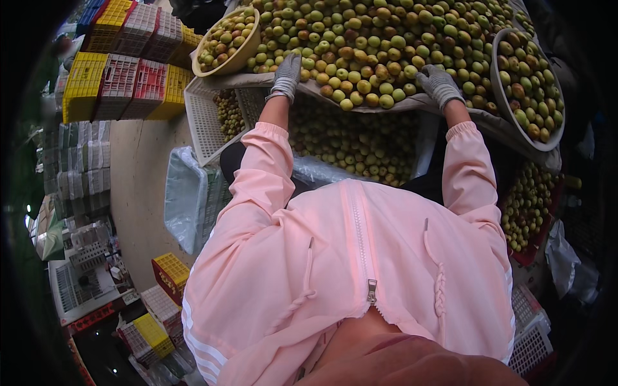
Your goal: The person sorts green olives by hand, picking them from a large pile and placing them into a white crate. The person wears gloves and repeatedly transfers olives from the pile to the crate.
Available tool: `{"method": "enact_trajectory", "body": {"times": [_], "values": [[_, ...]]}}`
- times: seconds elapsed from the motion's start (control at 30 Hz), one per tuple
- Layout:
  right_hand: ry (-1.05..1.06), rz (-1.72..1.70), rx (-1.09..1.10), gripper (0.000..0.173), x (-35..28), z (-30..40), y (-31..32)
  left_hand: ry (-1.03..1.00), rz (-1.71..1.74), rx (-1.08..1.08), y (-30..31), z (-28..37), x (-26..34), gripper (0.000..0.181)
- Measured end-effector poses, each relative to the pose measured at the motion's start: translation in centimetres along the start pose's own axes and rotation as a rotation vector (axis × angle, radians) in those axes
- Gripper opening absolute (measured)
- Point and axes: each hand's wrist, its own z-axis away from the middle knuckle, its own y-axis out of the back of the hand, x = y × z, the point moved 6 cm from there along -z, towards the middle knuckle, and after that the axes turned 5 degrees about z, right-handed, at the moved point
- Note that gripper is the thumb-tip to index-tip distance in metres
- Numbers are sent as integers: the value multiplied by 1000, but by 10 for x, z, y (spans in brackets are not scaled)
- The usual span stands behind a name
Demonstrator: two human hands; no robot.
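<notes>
My left hand (288, 75), in a grey knit glove, rests at the near edge of a cloth-lined table heaped with green and reddish jujube-like fruits (372, 43). Its fingers point away from me, close beside the yellow tub (256, 48) of fruits. My right hand (438, 84), gloved alike, lies on the same cloth edge (410, 102) with its fingers bent against the fruits; whether it holds one cannot be told. A grey-white tub (555, 132) full of fruits stands further right. Below the edge, between my arms, more fruits (367, 149) lie in a lined container in shadow.
A white plastic crate (205, 116) holding fruits is below the yellow tub, with a plastic-lined crate (186, 198) nearer me. Stacked yellow, white and red crates (128, 87) stand at left. A red crate (526, 255) of fruits is at my right. A truck (87, 289) is at lower left.
</notes>
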Motion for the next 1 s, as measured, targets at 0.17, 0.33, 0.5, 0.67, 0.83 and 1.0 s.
{"method": "enact_trajectory", "body": {"times": [0.17, 0.33, 0.5, 0.67, 0.83, 1.0], "values": [[71, -61, 6, 58, -6, -3, -2, -355, -485, -162, -15, -22, -4, 41], [128, -128, 38, 60, -11, -3, -7, -293, -488, -250, -24, -29, 7, 39], [193, -215, 140, 65, -23, -7, -11, -396, -491, -361, -44, -25, 4, 45], [93, -193, 95, 70, -45, -13, -13, -239, -218, -286, -47, -10, 23, 40], [129, -230, 95, 71, -74, -40, -22, -266, -13, -251, -49, -8, 15, 54], [204, -26, 91, 65, -124, -20, -28, -362, -20, -289, -53, -9, 10, 53]]}}
